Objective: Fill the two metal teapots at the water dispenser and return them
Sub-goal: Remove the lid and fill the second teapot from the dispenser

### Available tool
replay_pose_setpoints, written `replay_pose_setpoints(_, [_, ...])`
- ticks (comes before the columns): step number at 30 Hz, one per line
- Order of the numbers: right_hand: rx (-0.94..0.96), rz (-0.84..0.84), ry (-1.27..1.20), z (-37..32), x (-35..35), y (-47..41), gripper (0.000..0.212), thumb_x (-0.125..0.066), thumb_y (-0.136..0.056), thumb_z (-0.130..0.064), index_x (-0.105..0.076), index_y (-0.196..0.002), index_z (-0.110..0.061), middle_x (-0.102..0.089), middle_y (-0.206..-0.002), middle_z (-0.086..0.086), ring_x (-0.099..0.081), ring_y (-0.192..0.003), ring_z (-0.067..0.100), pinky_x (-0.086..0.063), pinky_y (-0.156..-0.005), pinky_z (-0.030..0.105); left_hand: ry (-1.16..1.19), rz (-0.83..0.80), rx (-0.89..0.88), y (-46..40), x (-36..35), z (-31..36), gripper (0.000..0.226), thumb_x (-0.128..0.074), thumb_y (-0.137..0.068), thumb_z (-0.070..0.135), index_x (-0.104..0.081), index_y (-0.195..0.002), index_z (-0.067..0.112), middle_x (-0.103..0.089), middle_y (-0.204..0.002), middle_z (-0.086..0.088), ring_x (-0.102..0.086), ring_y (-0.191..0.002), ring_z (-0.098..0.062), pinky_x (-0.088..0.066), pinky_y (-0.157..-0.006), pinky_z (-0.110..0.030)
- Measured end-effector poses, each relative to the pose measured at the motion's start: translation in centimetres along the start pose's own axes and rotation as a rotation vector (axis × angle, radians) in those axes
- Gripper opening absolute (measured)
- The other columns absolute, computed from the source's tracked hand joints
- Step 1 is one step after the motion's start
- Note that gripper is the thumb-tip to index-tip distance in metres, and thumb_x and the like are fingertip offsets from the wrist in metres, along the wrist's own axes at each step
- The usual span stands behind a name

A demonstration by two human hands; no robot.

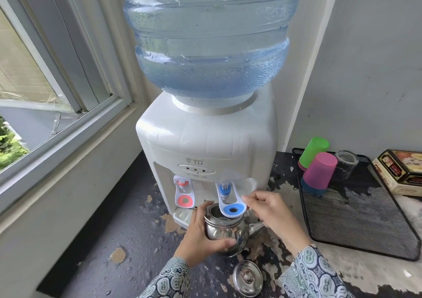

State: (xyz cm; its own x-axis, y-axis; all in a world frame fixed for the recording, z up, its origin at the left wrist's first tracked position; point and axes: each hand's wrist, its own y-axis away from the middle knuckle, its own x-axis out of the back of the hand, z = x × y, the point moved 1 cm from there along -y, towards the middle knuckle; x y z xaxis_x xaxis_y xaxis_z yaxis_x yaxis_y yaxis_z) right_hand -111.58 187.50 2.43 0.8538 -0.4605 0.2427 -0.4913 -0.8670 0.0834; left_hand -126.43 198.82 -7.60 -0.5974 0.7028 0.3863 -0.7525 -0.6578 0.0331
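Your left hand (201, 231) wraps round the shiny steel teapot (225, 231), lidless, mouth right under the blue tap lever (231, 203). Your right hand (271, 215) pinches that lever's right edge with curled fingertips. The domed lid (247, 280) lies just beside the pot on the flaking dark counter (127, 240). The black mesh tray (356, 224) crowds your right; there's open counter to the left, toward the window.

shiny metal teapot (225, 230) upright, lidless, under blue tap (228, 198)
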Motion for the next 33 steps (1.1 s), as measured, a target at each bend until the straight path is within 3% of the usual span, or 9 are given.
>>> replay_pose_setpoints(2, [-0.021,-0.014,0.018,0.1,0.0,-0.1,0.034,-0.06,-0.084,-0.04,-0.056,-0.054,-0.023,-0.032,-0.041,-0.011,-0.027,-0.038,0.003,-0.025,-0.037,0.012,-0.005,-0.001,-0.003,0.0,0.0,0.0,0.089,-0.086,-0.049,0.047,-0.03,-0.118,0.048,-0.042,-0.124,0.014,-0.041,-0.11,0.02,-0.035,-0.088,0.003])
replay_pose_setpoints(5, [-0.058,-0.046,0.008,0.2,-0.1,-0.1,0.034,-0.061,-0.08,-0.044,-0.061,-0.063,-0.015,-0.031,-0.044,-0.011,-0.025,-0.039,0.003,-0.025,-0.036,0.01,-0.008,0.0,-0.005,0.0,0.0,0.0,0.09,-0.086,-0.048,0.048,-0.029,-0.117,0.048,-0.042,-0.124,0.013,-0.041,-0.11,0.02,-0.035,-0.088,0.002])
replay_pose_setpoints(8, [-0.081,-0.065,-0.036,0.2,-0.3,-0.1,0.036,-0.062,-0.081,-0.039,-0.063,-0.074,-0.004,-0.035,-0.047,-0.01,-0.029,-0.038,0.001,-0.029,-0.035,0.011,-0.001,-0.002,-0.007,0.0,0.1,-0.1,0.09,-0.088,-0.049,0.044,-0.03,-0.118,0.047,-0.042,-0.124,0.012,-0.041,-0.11,0.02,-0.035,-0.088,0.003])
replay_pose_setpoints(14, [-0.11,-0.083,-0.136,0.5,-0.9,0.2,0.017,-0.06,-0.086,-0.026,-0.062,-0.081,-0.01,-0.051,-0.04,-0.017,-0.045,-0.037,-0.006,-0.036,-0.038,0.007,0.01,-0.008,-0.004,-0.1,0.0,-0.1,0.091,-0.088,-0.048,0.046,-0.029,-0.118,0.047,-0.042,-0.124,0.012,-0.042,-0.11,0.018,-0.036,-0.088,0.001])
replay_pose_setpoints(24, [-0.089,-0.031,-0.123,1.1,-1.1,-0.2,0.022,-0.061,-0.086,-0.019,-0.054,-0.066,-0.015,-0.044,-0.038,-0.015,-0.038,-0.037,-0.003,-0.032,-0.037,0.009,0.018,-0.005,-0.003,-0.1,0.0,-0.1,0.092,-0.087,-0.047,0.047,-0.03,-0.119,0.045,-0.042,-0.125,0.01,-0.043,-0.111,0.017,-0.034,-0.089,0.002])
replay_pose_setpoints(29, [-0.042,0.009,-0.122,1.6,-1.8,0.0,0.025,-0.063,-0.085,-0.017,-0.054,-0.061,-0.016,-0.045,-0.041,-0.013,-0.036,-0.041,-0.001,-0.03,-0.046,0.01,0.024,-0.014,-0.005,0.0,0.1,0.1,0.09,-0.088,-0.048,0.044,-0.03,-0.118,0.045,-0.042,-0.124,0.011,-0.041,-0.109,0.021,-0.034,-0.087,0.003])
replay_pose_setpoints(33, [-0.022,0.129,-0.079,2.9,-2.8,0.2,0.015,-0.066,-0.082,-0.016,-0.061,-0.07,-0.01,-0.055,-0.059,0.001,-0.048,-0.057,0.011,-0.04,-0.058,0.021,0.022,-0.006,-0.006,0.1,0.1,0.0,0.098,-0.088,-0.047,0.046,-0.027,-0.124,0.046,-0.041,-0.127,0.014,-0.039,-0.112,0.021,-0.032,-0.088,0.005])
